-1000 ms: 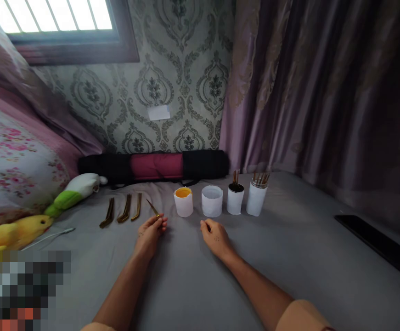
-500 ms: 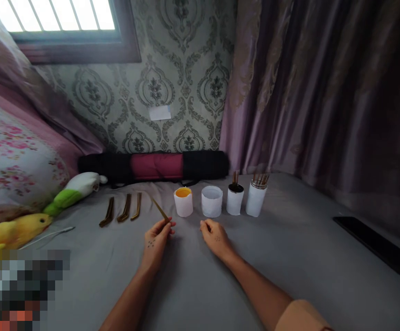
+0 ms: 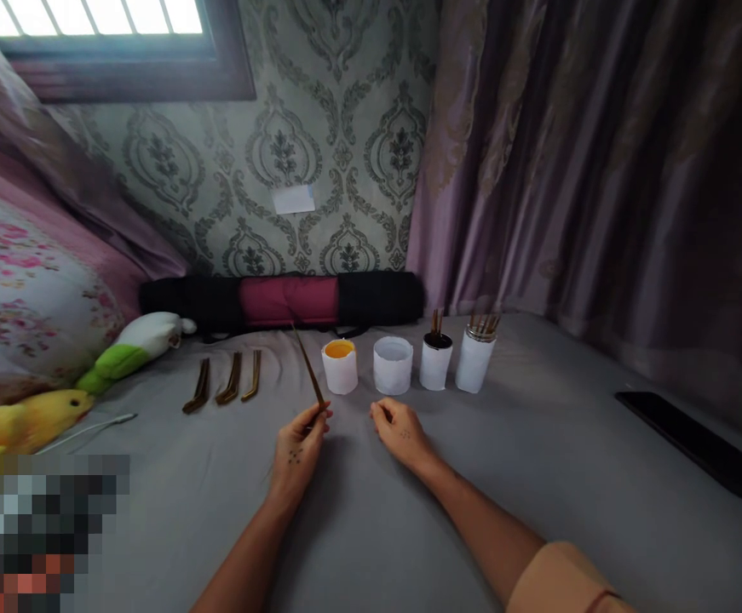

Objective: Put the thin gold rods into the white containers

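Pinched in my left hand is a long, thin brown stick, which slants up and away to the left. My right hand rests on the grey sheet, its fingers curled closed; whatever it may hold is hidden. In front of my hands stand white-wrapped containers in a row: one with orange contents, a wider pale one, one with a dark top and a few sticks, and a tall jar with several brown sticks. To the left lie three bent brown bundles.
A black and maroon rolled bag lies along the patterned wall. Soft toys and a white cable are at the left. A black phone-like slab lies at the right, below the purple curtain.
My left hand has shifted slightly to the right, and the stick in it has swung to a more upright slant. The right hand stays closed in about the same place.
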The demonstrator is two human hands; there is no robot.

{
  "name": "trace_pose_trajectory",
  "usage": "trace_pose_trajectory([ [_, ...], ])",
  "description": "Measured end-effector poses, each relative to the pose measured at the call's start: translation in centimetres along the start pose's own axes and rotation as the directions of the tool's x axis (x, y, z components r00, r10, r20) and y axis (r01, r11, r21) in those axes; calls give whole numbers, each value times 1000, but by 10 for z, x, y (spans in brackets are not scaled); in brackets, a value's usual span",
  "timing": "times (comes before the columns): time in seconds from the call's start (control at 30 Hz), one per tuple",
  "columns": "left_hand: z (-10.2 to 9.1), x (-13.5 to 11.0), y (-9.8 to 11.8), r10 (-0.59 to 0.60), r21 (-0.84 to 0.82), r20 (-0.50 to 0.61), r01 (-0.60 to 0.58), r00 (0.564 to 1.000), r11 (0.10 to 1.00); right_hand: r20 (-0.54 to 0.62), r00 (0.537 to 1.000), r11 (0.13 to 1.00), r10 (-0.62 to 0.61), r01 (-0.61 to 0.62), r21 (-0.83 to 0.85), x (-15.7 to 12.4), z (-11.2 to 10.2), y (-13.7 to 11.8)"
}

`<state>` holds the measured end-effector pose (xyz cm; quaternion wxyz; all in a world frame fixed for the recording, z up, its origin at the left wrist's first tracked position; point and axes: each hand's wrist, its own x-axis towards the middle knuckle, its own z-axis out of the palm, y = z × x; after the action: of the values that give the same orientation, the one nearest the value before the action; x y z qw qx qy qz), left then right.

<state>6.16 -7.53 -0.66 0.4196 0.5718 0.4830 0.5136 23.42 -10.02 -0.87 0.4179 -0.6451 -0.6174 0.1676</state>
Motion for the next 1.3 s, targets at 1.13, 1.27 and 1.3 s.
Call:
trace_pose_trajectory([
  [1.13, -4, -7, -5, 512, 499, 398, -647, 762, 576, -34, 997, 907, -76, 83, 412, -4, -1, -14],
  [1.27, -4, -9, 2, 483, 534, 438, -652, 758, 538, -5, 998, 881, -62, 57, 470, -5, -1, -17],
  [1.3, -5, -10, 4, 473, 540, 450, -653, 758, 531, 4, 998, 873, -56, 47, 485, -5, -2, -18],
])
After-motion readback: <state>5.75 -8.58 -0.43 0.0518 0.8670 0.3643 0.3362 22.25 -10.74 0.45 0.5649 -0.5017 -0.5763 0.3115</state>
